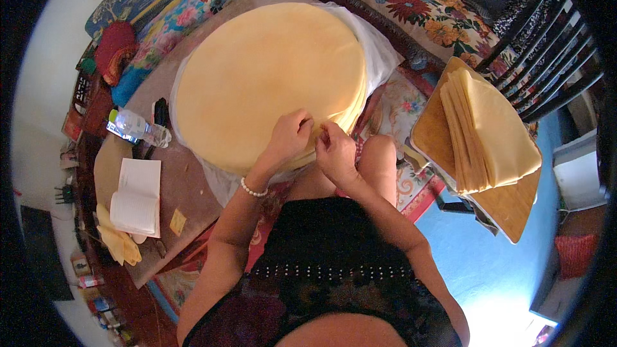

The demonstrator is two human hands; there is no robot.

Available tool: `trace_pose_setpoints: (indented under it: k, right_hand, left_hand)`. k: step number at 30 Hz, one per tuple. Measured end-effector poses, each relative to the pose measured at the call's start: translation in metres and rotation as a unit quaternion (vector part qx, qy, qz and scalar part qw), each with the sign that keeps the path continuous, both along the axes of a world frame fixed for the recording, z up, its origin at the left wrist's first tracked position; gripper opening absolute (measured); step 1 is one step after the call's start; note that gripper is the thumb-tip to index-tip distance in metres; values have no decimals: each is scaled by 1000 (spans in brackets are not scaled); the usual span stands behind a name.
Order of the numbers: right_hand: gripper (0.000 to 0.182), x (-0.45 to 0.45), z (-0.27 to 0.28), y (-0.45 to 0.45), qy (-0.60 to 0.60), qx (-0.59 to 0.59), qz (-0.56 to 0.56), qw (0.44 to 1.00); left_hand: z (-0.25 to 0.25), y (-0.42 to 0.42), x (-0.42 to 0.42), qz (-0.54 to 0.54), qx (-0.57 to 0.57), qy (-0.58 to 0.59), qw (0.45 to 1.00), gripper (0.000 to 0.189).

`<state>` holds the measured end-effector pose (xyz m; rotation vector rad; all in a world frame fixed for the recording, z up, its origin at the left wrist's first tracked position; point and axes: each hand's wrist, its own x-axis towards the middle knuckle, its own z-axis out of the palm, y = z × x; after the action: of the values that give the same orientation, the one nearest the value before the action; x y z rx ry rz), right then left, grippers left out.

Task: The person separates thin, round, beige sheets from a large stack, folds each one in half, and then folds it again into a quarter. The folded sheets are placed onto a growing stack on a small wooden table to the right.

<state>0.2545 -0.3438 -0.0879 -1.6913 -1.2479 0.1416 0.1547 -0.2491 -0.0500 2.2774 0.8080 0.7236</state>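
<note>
A tall stack of large, round, thin yellow sheets (270,77) lies on white plastic film (381,65) on a low table. At the stack's near right edge my left hand (290,136) and my right hand (335,152) are close together, fingers curled and fingertips pinched at the rim of the sheets. A beaded bracelet (253,188) circles my left wrist. What lies between the fingertips is too small to make out clearly. To the right, folded yellow sheets (487,130) rest in a pile on a wooden board (513,212).
On the brown tabletop (193,207) at left are an open notebook (137,197), a plastic bottle (142,127) and a small yellow piece (178,222). Yellow scraps (118,238) lie at its left edge. A black slatted chair back (549,53) stands behind the board; floral cushions (409,5) lie beyond.
</note>
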Motion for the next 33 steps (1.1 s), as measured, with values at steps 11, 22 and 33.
trace_pose_setpoints:
  k: [11,22,33]
  right_hand:
    - [29,22,14,-4,-91,-161,-37,982]
    - [19,58,5,19,-198,-176,-88,960]
    - [28,64,34,24,-217,-257,-100,936]
  left_hand:
    - [-1,-4,-2,-4,-10,-10,1000,11]
    - [2,-14,-2,26,-19,-23,999,9]
    - [26,-1,50,-6,77,-55,995,36]
